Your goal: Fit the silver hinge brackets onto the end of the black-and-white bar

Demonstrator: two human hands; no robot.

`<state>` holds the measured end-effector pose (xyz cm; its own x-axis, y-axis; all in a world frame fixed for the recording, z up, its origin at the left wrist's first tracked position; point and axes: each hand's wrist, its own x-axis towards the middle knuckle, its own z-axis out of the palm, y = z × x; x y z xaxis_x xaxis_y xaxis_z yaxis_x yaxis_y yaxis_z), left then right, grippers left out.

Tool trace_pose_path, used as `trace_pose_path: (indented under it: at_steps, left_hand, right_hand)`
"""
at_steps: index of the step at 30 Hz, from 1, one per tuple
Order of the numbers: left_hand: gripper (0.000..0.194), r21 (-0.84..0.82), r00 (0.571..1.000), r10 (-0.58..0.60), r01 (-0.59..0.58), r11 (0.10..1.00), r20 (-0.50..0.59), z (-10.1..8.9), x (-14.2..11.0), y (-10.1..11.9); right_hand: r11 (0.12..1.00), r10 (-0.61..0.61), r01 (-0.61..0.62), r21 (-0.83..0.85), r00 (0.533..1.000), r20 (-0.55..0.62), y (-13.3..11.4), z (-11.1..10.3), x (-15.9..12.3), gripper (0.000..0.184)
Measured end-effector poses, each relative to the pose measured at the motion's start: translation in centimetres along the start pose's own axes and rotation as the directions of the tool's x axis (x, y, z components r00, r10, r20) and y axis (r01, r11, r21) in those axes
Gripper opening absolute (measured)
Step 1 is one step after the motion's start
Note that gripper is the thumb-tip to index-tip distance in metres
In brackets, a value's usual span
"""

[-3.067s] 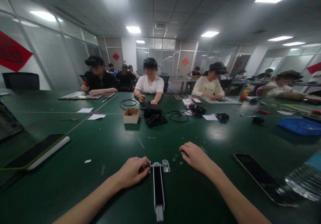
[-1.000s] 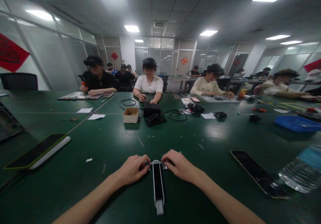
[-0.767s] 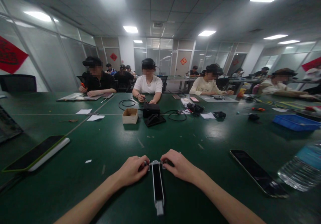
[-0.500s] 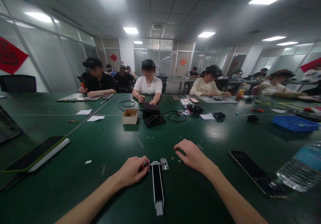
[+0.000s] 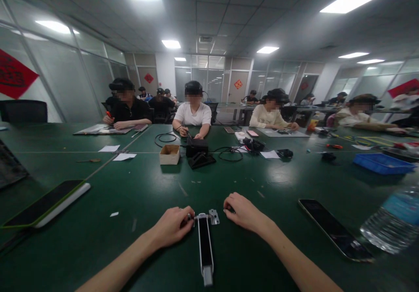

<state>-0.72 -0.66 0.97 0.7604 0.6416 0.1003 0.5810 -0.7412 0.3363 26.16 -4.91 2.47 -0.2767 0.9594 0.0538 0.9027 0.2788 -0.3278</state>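
Observation:
A long black bar with silver metal ends [image 5: 205, 248] lies on the green table [image 5: 137, 187], pointing toward me. My left hand [image 5: 172, 226] is closed on the left side of the bar's far end, pinching a small metal part there. A small silver bracket with holes [image 5: 214, 216] sits at the right of that end. My right hand [image 5: 242, 211] rests just right of the bracket, fingers curled down onto the table; what they pinch is too small to name.
A phone [image 5: 334, 233] and a water bottle [image 5: 391, 222] lie at right, a tablet in a green case [image 5: 42, 204] at left. Farther off stand a cardboard box [image 5: 169, 154], a black device with cables [image 5: 198, 150] and a blue tray [image 5: 381, 163]. Several people sit working along the far side.
My right hand left the bar's end, reached out to the small loose parts on the table, and has now drawn back near the bracket. My left hand stayed put.

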Motion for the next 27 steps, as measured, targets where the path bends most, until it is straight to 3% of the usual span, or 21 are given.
trace_pose_path:
  at_steps: [5, 9, 12, 15, 19, 22, 27]
  left_hand:
    - [0.02, -0.023, 0.999, -0.021, 0.02, 1.0, -0.035, -0.1, 0.0, 0.1]
    - [0.023, -0.082, 0.989, -0.042, 0.031, 0.996, -0.142, -0.4, -0.1, 0.3]
    - [0.023, -0.09, 0.976, 0.06, -0.08, 0.993, -0.21, -0.3, -0.4, 0.7]
    - [0.019, -0.061, 0.947, 0.228, -0.247, 0.967, -0.224, 0.3, -0.8, 1.5]
    - [0.014, -0.066, 0.894, 0.343, -0.376, 0.924, -0.287, 0.9, -1.0, 2.2]
    - [0.011, -0.102, 0.882, 0.334, -0.385, 0.917, -0.332, 1.0, -0.8, 2.4]
    - [0.009, -0.203, 0.9, 0.325, -0.39, 0.898, -0.29, 0.8, -0.8, 2.4]
  right_hand:
    - [0.999, -0.028, 0.028, 0.024, 0.999, -0.019, 0.0, -0.3, -0.1, 0.007]
    - [0.987, -0.158, 0.161, 0.014, 0.979, -0.13, -1.4, -0.6, -0.4, 0.008]
    - [0.946, -0.317, 0.325, 0.005, 0.925, -0.208, -3.2, -0.1, -0.8, 0.008]
    - [0.868, -0.484, 0.495, -0.021, 0.838, -0.253, -4.7, 0.8, -1.1, 0.009]
    - [0.799, -0.584, 0.599, -0.06, 0.748, -0.315, -5.6, 1.5, -1.2, 0.009]
    - [0.784, -0.598, 0.618, -0.065, 0.723, -0.346, -5.4, 1.7, -1.1, 0.006]
    - [0.767, -0.614, 0.64, -0.049, 0.709, -0.347, -5.3, 1.8, -1.1, 0.006]
